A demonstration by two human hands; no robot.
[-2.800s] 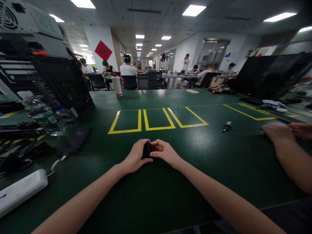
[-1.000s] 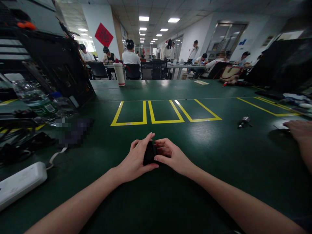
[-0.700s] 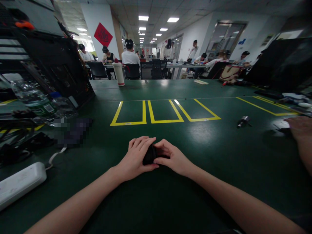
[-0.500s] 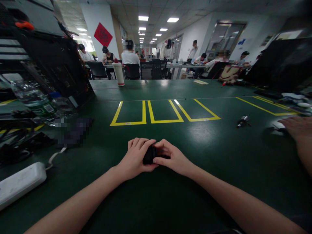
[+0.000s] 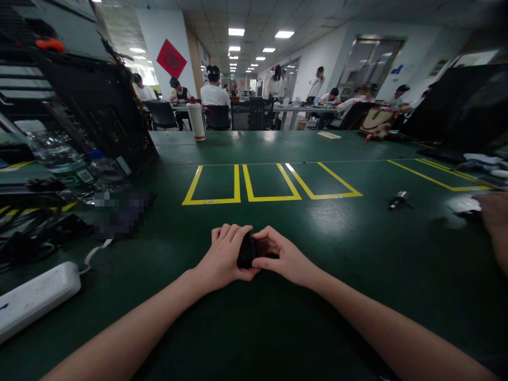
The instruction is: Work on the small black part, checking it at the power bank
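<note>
A small black rounded object (image 5: 246, 252) is held between my two hands, close to the green table (image 5: 246, 333). Its exact kind is not clear, since fingers cover much of it. From the left, my left hand (image 5: 226, 256) wraps over it, fingers on the far side and thumb on the near side. On the right, my right hand (image 5: 282, 256) grips its other end with bent fingers and thumb. Beyond the hands, yellow tape outlines (image 5: 211, 201) mark the table.
A white power strip (image 5: 39, 296) lies at left, near water bottles (image 5: 65, 164) and a black computer case (image 5: 107, 116). A white cup (image 5: 196, 121) stands at the back. At right are a small metallic object (image 5: 400, 200) and another person's hand (image 5: 494, 217).
The view has shifted slightly, so everything sits a little further right. Both hands keep their hold on the black object. The other person's hand at right has drawn a bit toward the edge.
</note>
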